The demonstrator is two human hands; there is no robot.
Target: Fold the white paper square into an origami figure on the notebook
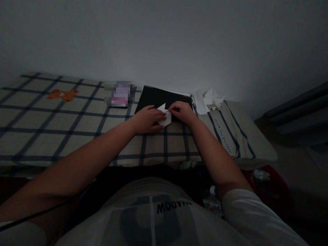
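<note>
A small folded piece of white paper [164, 115] lies on the checked bed cover, at the near edge of a black notebook [156, 97]. My left hand [147, 119] rests on the paper's left side, fingers flat and pressing it down. From the right, my right hand [181, 111] pinches the paper's top edge with curled fingertips. Part of the paper is hidden under both hands.
The checked cover [51, 130] spreads to the left, with an orange figure [63, 95] printed on it. A blurred pinkish object [120, 94] lies left of the notebook. Crumpled and folded white papers [208, 99] sit to the right, near the wall. The bed's right edge drops off beyond a striped cushion [230, 133].
</note>
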